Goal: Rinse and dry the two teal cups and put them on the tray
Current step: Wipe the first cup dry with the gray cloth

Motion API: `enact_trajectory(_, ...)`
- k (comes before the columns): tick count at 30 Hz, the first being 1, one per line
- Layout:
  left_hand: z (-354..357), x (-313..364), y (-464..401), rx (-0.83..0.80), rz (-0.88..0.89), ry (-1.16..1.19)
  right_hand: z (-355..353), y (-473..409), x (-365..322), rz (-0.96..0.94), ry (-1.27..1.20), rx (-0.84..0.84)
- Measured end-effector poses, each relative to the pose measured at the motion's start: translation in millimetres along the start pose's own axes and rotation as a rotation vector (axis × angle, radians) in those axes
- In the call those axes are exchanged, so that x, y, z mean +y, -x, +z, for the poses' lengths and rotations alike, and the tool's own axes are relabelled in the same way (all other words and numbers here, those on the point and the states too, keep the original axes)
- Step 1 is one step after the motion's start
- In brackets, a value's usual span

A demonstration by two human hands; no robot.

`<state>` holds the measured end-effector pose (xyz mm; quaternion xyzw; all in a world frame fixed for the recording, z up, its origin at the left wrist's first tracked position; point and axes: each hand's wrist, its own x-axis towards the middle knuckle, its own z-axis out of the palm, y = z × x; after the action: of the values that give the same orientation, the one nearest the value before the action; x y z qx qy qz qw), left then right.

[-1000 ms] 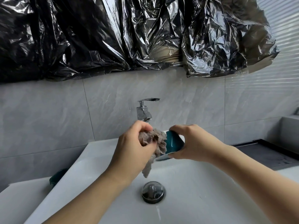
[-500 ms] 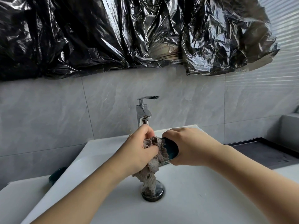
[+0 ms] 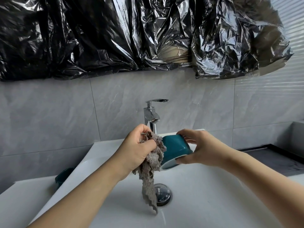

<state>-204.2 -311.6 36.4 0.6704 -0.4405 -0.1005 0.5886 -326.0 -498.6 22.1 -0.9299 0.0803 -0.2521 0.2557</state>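
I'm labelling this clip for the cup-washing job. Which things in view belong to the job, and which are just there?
Part of the job:
- teal cup, held tilted over the sink by the right hand
- grey cloth, gripped by the left hand
- second teal cup, left of the basin
- faucet
- sink

Just there:
- black plastic sheeting
- drain plug

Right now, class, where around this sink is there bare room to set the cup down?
Bare: the white ledge left of the basin, beyond the second teal cup, and the dark counter at right. Crowded: mid-basin, where both hands, cloth and held cup meet.
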Motion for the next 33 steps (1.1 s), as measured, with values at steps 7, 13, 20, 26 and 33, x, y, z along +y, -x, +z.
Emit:
enact_trajectory(7, 3.0, -4.4, 0.7, 0.001, 0.033, -0.046, -4.7, 0.8, -8.6, 0.001, 0.103, -0.007)
enact_trajectory(13, 13.7, -2.5, 6.3, -0.03, 0.211, -0.215, -3.0, -2.0, -6.0, 0.043, 0.186, 0.029)
enact_trajectory(20, 21.2, -1.9, 4.1, 0.002, 0.177, -0.358, -2.7, -1.9, -9.2, 0.029, 0.271, 0.095)
enact_trajectory(26, 4.8, 2.7, 7.3, -0.204, -0.101, -0.226, 0.7, 5.6, -26.0, -0.051, 0.393, -0.074)
enact_trajectory(33, -2.9, 4.2, 4.3, -0.16, -0.155, 0.133, -1.9, 4.9, -6.3, 0.051, -0.014, -0.087)
